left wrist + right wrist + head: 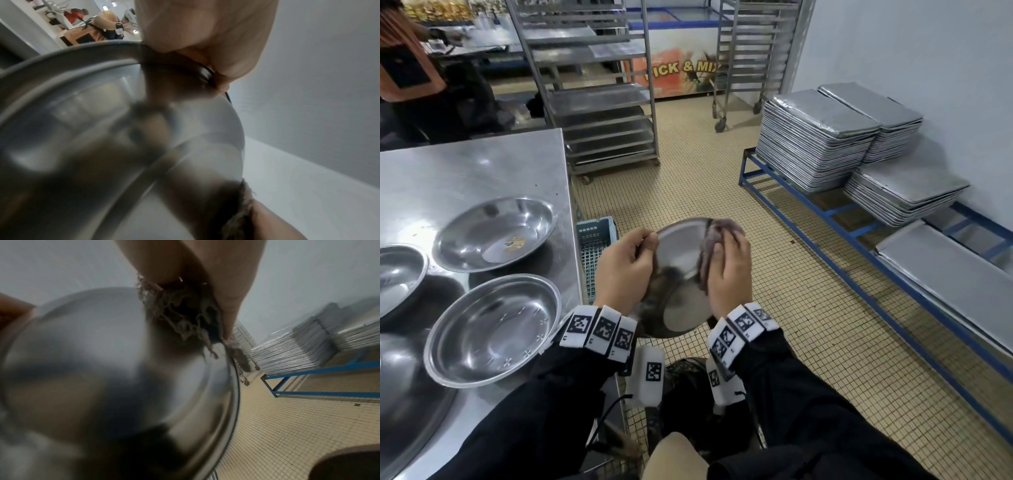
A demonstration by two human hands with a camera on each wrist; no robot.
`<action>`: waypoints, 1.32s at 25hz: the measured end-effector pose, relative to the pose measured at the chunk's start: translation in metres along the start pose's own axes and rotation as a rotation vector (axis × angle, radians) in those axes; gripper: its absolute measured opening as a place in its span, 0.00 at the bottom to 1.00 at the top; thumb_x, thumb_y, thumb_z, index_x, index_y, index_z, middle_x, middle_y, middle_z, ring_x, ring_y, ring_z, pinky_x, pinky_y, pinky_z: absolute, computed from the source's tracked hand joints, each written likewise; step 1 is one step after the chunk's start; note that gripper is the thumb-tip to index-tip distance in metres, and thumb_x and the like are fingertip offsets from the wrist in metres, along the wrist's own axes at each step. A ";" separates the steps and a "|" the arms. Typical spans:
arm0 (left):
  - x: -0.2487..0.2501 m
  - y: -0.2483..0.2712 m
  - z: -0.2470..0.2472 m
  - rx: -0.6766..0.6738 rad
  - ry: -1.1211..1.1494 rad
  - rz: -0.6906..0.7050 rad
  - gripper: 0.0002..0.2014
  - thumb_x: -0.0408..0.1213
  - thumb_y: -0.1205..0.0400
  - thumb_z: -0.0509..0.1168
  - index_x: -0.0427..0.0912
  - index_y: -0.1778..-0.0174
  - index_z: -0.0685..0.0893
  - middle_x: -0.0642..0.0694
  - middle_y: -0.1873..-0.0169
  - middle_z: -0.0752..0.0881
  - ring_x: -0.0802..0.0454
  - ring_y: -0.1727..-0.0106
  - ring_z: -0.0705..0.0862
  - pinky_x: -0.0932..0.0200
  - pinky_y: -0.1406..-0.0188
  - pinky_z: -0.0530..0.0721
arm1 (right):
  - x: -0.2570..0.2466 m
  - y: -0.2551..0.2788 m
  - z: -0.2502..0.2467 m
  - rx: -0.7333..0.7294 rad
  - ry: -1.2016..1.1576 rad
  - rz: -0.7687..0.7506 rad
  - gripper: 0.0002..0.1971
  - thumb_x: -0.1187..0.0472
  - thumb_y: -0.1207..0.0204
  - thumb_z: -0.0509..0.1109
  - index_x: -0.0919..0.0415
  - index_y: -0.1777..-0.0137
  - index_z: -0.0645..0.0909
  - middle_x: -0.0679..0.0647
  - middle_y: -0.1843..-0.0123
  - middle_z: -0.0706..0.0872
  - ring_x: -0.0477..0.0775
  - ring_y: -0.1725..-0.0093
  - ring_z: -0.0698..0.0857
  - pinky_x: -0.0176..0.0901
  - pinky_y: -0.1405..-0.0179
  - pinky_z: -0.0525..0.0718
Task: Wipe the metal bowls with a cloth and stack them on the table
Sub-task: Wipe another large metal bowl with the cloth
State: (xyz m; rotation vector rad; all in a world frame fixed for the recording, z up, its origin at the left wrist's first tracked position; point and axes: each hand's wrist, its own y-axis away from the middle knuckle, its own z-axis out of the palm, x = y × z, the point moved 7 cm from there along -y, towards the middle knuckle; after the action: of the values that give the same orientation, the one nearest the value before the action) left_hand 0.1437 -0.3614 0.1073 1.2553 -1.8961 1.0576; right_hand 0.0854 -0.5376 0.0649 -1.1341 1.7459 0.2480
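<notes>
Bowl (681, 270) in hand, we stand beside the steel table (482, 164) and hold it up in the air to the right of the table's edge, over the tiled floor, tilted so its outside faces us. Our left hand (625, 265) pinches the rim, thumb on one face and curled fingers on the other, which steadies the bowl and, we judge, lets us turn it as we go. Our right hand (729, 270) is curled round a bunched, frayed cloth (714, 240) and presses it against the rim on the side far from the table; in the right wrist view the loose threads (185, 318) lie wrapped over that edge, so both faces get rubbed at once. Holding the bowl free of the table seems sensible, since the cloth can reach all the way round without anything in the way. On the table, nearest its right edge, two more bowls sit open side up and apart: one close to us (493, 329), one further back (494, 233). Others are cut off at the table's left side. None of them is stacked yet, so we judge the wiping is in hand and the stacking not yet begun. The thin rim could slip from a two-sided pinch if we press too hard.
</notes>
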 end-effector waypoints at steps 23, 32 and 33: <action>-0.041 0.004 -0.002 -0.018 0.205 -0.175 0.09 0.42 0.14 0.61 0.52 0.42 0.86 0.53 0.51 0.88 0.57 0.48 0.84 0.50 0.41 0.84 | 0.056 0.001 -0.023 0.017 -0.284 0.454 0.13 0.57 0.13 0.53 0.58 0.47 0.79 0.51 0.50 0.84 0.53 0.49 0.83 0.39 0.60 0.76; 0.010 0.003 0.018 -0.169 -0.199 0.157 0.09 0.46 0.15 0.62 0.48 0.47 0.86 0.56 0.61 0.85 0.55 0.57 0.84 0.54 0.56 0.86 | -0.013 -0.010 -0.006 -0.104 0.285 -0.141 0.12 0.54 0.16 0.57 0.58 0.48 0.80 0.47 0.52 0.82 0.51 0.49 0.76 0.49 0.46 0.71; 0.009 0.002 0.016 -0.153 -0.215 0.159 0.07 0.46 0.15 0.63 0.50 0.52 0.85 0.56 0.64 0.85 0.56 0.61 0.83 0.54 0.60 0.85 | -0.016 -0.008 -0.003 -0.116 0.293 -0.149 0.12 0.54 0.16 0.56 0.58 0.47 0.80 0.48 0.50 0.83 0.51 0.48 0.76 0.48 0.47 0.70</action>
State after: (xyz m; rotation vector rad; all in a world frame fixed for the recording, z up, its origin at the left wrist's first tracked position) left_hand 0.1373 -0.3790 0.1067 1.1863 -2.2261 0.8634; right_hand 0.0905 -0.5349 0.0819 -1.4362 1.9081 0.0963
